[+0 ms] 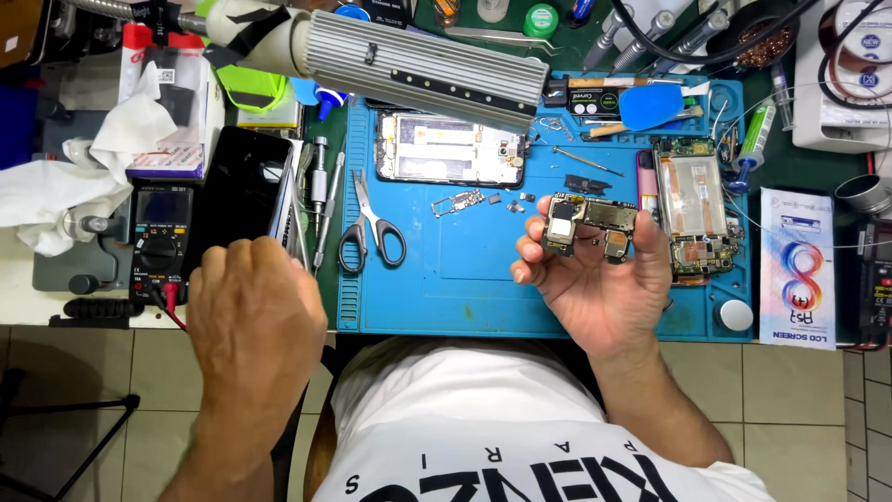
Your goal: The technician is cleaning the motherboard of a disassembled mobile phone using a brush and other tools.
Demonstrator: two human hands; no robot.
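A blue work mat [446,288] carries scissors [370,228] and an opened phone frame [451,149].

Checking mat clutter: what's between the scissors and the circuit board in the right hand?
Head view: between the scissors and the circuit board held by the right hand lie a small metal bracket, a few tiny loose parts, and bare blue mat.

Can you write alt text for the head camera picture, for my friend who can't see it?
A person's right hand holds a small phone circuit board above a blue work mat. Their left hand reaches near a black multimeter, with scissors and opened phones nearby.
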